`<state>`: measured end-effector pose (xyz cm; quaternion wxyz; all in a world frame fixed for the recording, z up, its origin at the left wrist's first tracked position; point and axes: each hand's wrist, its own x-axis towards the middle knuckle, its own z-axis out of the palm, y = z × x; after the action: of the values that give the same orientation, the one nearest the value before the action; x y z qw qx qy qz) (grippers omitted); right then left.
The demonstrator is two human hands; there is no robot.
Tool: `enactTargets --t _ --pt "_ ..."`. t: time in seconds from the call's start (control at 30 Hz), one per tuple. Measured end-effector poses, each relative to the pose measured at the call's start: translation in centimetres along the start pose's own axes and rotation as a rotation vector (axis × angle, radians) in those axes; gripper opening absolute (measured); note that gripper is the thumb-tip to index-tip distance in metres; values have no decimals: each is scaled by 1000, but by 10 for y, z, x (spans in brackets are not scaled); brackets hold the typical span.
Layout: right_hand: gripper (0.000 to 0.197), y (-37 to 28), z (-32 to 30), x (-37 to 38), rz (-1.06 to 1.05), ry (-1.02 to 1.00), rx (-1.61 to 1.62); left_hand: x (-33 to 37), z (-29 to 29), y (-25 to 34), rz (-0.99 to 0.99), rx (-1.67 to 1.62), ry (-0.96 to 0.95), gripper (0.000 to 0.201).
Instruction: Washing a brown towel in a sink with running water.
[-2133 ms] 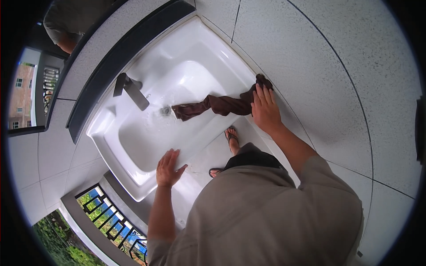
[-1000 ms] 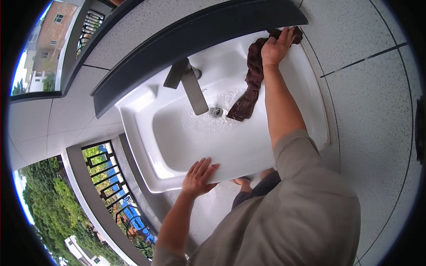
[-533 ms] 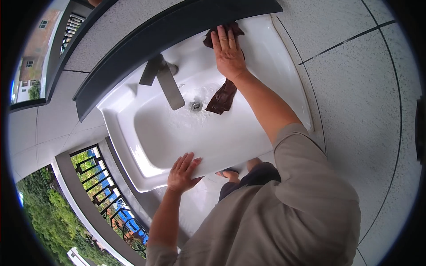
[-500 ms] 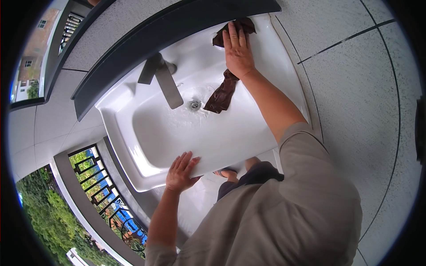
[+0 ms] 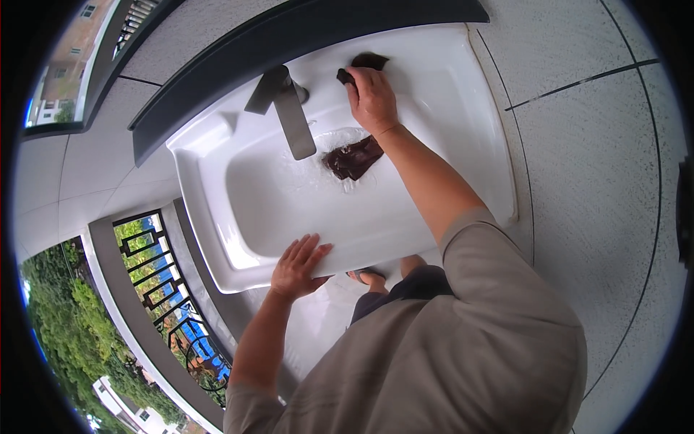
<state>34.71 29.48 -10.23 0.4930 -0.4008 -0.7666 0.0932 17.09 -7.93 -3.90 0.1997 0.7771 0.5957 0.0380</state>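
Note:
At the back right of the white washbasin (image 5: 470,116), my right hand (image 5: 374,105) is curled over a dark brown cloth and presses it to the ledge. One end of this cloth (image 5: 354,159) hangs down into the bowl below the wrist. That wet end lies under the grey tap (image 5: 295,130), where water runs and splashes. The drain is hidden there. My left hand (image 5: 295,267) lies on the basin's front rim with its fingers stretched out, holding nothing.
A dark curved shelf edge (image 5: 311,36) runs along the wall behind the basin. Grey tiles (image 5: 578,173) cover the right side. To the left are a mirror (image 5: 69,72) and a window with black metal bars (image 5: 163,282).
My right hand has moved left along the back ledge, its fingers now curled. The cloth's lower end has shifted left under the tap, over the drain. My left hand stays on the rim.

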Motion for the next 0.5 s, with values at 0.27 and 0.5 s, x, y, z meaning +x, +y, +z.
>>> enactTargets --t 0.27,0.5 --pt "37 -12 26 28 -321 -453 62 -2 7 -5 50 -29 83 81" --pt "28 15 5 27 194 -64 63 -2 4 -3 49 -10 87 80"
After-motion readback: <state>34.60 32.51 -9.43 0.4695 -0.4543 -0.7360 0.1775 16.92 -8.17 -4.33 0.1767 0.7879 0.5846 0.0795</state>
